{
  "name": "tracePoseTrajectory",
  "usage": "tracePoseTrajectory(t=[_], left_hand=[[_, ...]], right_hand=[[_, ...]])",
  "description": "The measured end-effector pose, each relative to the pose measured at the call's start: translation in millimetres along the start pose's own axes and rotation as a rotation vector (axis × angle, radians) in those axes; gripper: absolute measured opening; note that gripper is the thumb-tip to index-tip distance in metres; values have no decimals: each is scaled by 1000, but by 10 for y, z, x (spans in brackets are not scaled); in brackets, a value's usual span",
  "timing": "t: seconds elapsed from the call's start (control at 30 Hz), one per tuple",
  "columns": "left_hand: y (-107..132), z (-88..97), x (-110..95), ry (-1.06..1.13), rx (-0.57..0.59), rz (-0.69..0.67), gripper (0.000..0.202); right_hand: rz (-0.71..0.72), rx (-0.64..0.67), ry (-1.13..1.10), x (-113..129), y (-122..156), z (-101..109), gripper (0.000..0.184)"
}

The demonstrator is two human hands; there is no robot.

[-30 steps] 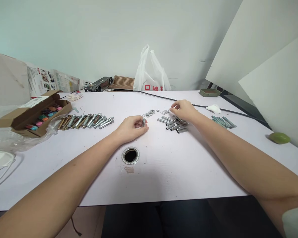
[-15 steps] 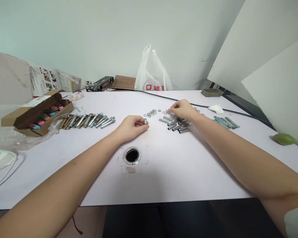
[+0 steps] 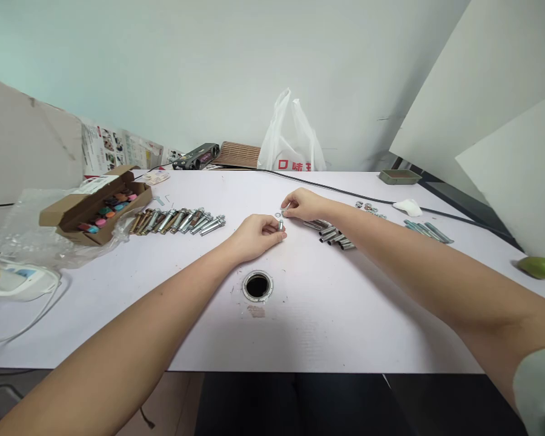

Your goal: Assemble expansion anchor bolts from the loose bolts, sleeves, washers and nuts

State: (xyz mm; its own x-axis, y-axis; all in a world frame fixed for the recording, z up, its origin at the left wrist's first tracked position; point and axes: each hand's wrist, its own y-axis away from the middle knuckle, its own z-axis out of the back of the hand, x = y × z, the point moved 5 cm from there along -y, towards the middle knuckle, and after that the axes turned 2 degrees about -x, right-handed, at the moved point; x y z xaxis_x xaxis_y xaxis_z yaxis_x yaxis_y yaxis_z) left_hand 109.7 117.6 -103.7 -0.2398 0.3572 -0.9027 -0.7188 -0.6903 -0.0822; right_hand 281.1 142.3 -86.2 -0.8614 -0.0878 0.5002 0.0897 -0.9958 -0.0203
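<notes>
My left hand [image 3: 258, 237] is closed around a short metal bolt [image 3: 280, 226], which stands upright between thumb and fingers with its top end showing. Close to that end, the pinched fingertips of my right hand [image 3: 302, 204] hold what looks like a small washer [image 3: 284, 212], partly hidden by the fingers. A loose washer [image 3: 278, 215] lies just behind the bolt. Several metal sleeves [image 3: 329, 235] lie under and beside my right forearm, which hides the rest of the washers nearby.
Assembled expansion bolts [image 3: 177, 221] lie in a row at left, beside an open cardboard box [image 3: 84, 209]. Nuts [image 3: 367, 206] and threaded rods [image 3: 429, 231] are at right. A round hole [image 3: 258, 286] pierces the table. A black cable [image 3: 327, 184] crosses behind; a green fruit [image 3: 539, 267] sits far right.
My right hand has come from the washers over the sleeves to beside the bolt in my left hand. The view has turned slightly left; my left hand keeps its hold.
</notes>
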Motion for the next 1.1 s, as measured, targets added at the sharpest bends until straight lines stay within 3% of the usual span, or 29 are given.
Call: tracePoseTrajectory(t=[0.2, 0.4, 0.57, 0.73, 0.93, 1.1], left_hand=[[-13, -8, 31, 13, 0, -14, 32], [-9, -5, 19, 23, -2, 3, 28], [0, 1, 2, 28, 0, 2, 30], [7, 12, 6, 4, -5, 7, 28], [4, -2, 5, 29, -1, 12, 26], [8, -6, -12, 31, -11, 20, 26]], right_hand=[[-62, 70, 73, 52, -78, -30, 13], [-146, 36, 155, 104, -141, 20, 30], [-181, 101, 226, 151, -183, 37, 13], [-202, 105, 255, 196, -160, 46, 14], [-170, 58, 131, 327, 3, 197, 11], [-104, -64, -217, 371, 338, 343, 16]])
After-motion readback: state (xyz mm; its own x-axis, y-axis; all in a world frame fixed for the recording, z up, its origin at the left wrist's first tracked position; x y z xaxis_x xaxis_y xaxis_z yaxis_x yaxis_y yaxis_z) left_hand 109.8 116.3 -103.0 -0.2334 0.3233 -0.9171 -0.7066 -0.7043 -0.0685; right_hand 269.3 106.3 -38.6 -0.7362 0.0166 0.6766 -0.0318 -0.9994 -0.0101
